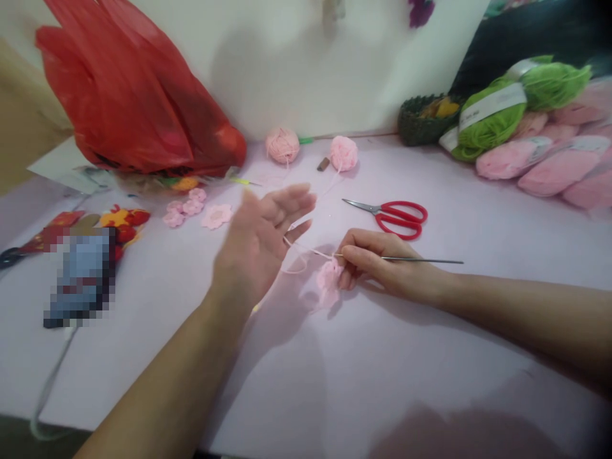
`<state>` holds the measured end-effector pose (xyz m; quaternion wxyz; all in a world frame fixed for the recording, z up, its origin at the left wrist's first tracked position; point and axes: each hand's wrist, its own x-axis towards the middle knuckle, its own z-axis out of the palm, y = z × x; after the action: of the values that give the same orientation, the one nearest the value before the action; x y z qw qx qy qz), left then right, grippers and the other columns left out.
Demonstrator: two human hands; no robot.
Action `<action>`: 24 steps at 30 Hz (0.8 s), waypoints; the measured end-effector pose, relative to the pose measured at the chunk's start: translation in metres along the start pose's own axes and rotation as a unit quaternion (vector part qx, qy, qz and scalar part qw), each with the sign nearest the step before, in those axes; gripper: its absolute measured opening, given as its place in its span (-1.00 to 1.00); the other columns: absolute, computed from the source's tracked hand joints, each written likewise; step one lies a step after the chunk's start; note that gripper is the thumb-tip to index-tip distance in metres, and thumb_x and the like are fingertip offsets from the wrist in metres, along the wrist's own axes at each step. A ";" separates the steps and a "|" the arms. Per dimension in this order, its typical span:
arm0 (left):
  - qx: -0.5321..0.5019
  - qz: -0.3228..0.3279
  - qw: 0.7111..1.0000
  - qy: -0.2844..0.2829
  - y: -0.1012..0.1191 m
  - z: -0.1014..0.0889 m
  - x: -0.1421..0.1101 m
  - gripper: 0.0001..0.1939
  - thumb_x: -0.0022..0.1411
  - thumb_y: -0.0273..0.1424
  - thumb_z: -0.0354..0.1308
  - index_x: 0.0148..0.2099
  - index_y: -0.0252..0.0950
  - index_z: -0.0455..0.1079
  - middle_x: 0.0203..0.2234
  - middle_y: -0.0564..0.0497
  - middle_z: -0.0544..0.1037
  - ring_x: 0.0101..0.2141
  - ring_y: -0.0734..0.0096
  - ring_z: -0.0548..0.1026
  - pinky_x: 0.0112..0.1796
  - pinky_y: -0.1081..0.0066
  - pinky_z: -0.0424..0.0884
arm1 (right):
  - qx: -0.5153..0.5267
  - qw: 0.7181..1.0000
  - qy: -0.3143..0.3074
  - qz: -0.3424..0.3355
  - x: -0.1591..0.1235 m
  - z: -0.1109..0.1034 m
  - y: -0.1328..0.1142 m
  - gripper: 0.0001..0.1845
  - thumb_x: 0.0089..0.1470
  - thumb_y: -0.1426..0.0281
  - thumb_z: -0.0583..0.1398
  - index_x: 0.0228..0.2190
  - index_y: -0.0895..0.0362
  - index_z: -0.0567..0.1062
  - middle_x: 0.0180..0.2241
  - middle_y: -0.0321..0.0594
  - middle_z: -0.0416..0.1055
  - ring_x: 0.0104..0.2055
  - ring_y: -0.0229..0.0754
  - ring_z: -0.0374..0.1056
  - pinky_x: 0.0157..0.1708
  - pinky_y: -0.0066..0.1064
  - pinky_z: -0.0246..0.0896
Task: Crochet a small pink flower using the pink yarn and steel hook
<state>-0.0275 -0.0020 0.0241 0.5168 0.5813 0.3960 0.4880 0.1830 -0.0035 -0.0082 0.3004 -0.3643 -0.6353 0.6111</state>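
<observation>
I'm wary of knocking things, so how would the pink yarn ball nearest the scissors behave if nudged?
The pink yarn ball would probably roll, being round. It's likely light and squashy, since it's wound yarn. Its trailing strand might unwind as it moves.

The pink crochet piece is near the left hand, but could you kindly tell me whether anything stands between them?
Nothing solid visibly separates the left hand from the pink crochet piece; only a strand of pink yarn spans the gap. The red-handled scissors lie beyond the right hand, off that path.
</observation>
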 end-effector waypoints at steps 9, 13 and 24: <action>0.292 -0.021 0.956 -0.029 -0.019 -0.006 -0.006 -0.45 0.40 0.00 -0.11 0.23 -0.17 0.37 -0.04 -0.08 0.53 -0.20 0.29 0.49 -0.15 0.31 0.38 | 0.015 0.999 0.033 -0.015 0.005 -0.002 0.002 -0.72 0.31 0.30 0.09 -0.44 0.11 0.42 -0.46 -0.28 0.50 -0.37 -0.25 0.48 -0.34 -0.45 0.39; 0.235 -0.010 0.972 -0.018 -0.016 -0.012 -0.001 -0.50 0.40 -0.01 -0.10 0.13 -0.17 0.44 -0.22 -0.02 0.52 -0.46 0.46 0.37 -0.37 0.39 0.31 | 0.023 0.997 0.065 -0.018 0.006 -0.003 0.004 -0.72 0.30 0.29 0.11 -0.45 0.11 0.42 -0.47 -0.28 0.50 -0.38 -0.25 0.47 -0.36 -0.45 0.38; 0.275 -0.008 0.959 -0.071 -0.011 -0.009 -0.002 -0.46 0.40 -0.01 -0.08 -0.33 -0.25 0.55 -0.30 -0.06 0.52 -0.39 0.38 0.39 -0.37 0.36 0.27 | 0.055 0.994 0.090 -0.019 0.008 -0.003 0.001 -0.73 0.28 0.30 0.11 -0.44 0.11 0.43 -0.49 -0.26 0.49 -0.40 -0.25 0.49 -0.34 -0.43 0.42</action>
<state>-0.0358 -0.0002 0.0131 0.3679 0.7309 0.4820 0.3133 0.1811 0.0043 -0.0090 0.3872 -0.3885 -0.5783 0.6039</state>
